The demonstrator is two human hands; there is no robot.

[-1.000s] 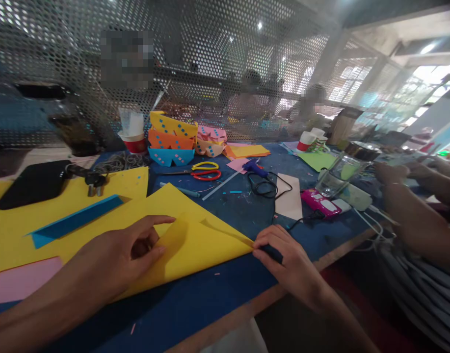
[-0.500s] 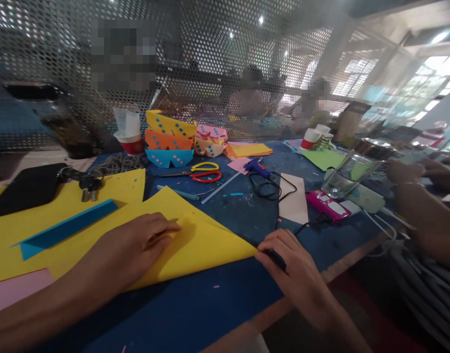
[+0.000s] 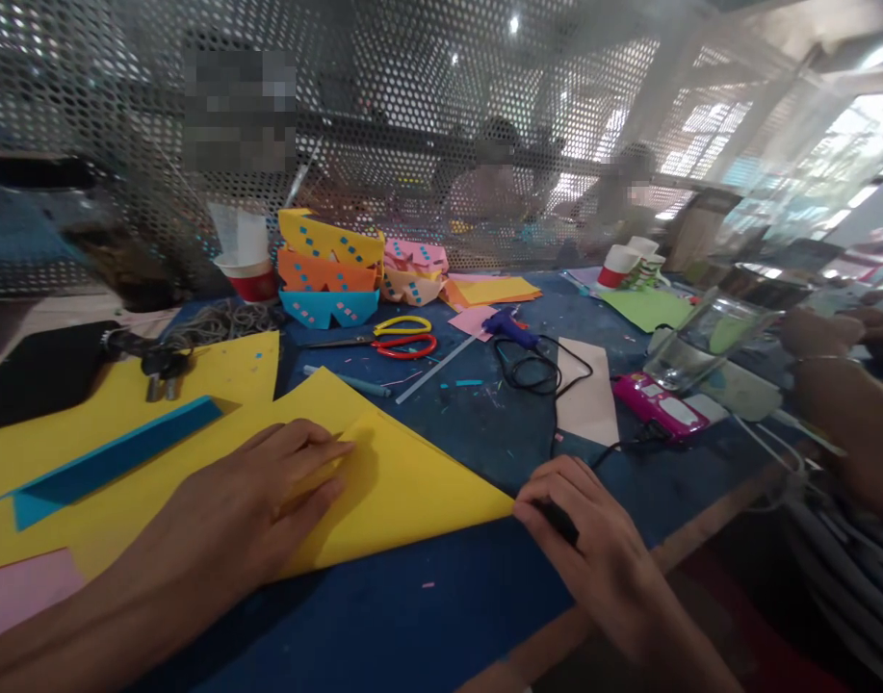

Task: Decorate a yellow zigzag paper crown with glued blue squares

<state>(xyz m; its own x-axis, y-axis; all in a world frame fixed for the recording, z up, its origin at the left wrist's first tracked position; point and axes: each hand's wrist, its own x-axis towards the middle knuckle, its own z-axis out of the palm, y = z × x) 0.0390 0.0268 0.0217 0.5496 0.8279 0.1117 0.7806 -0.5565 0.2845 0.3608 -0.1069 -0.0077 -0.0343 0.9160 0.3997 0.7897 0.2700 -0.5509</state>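
Note:
A large sheet of yellow paper (image 3: 404, 491) lies folded over at its right end, tapering to a point. My right hand (image 3: 585, 529) pinches that pointed corner between thumb and fingers near the table's front edge. On the sheet's middle rests my left hand (image 3: 282, 491), its thumb and curled fingers closed on the paper by the folded flap. A folded blue paper strip (image 3: 116, 457) lies on the yellow paper left of my left hand. Pink paper (image 3: 29, 592) sits at the lower left.
Scissors (image 3: 404, 345), a blue glue gun (image 3: 509, 329) with its cord and a glue stick (image 3: 437, 371) lie beyond the sheet. Paper masks (image 3: 330, 269) stand behind. A phone (image 3: 43, 371) and keys (image 3: 163, 371) are left; a glass jug (image 3: 701, 342) and another person's arm (image 3: 838, 414) right.
The view has shifted slightly. Both hands keep their hold on the yellow paper, and the fold looks nearly the same.

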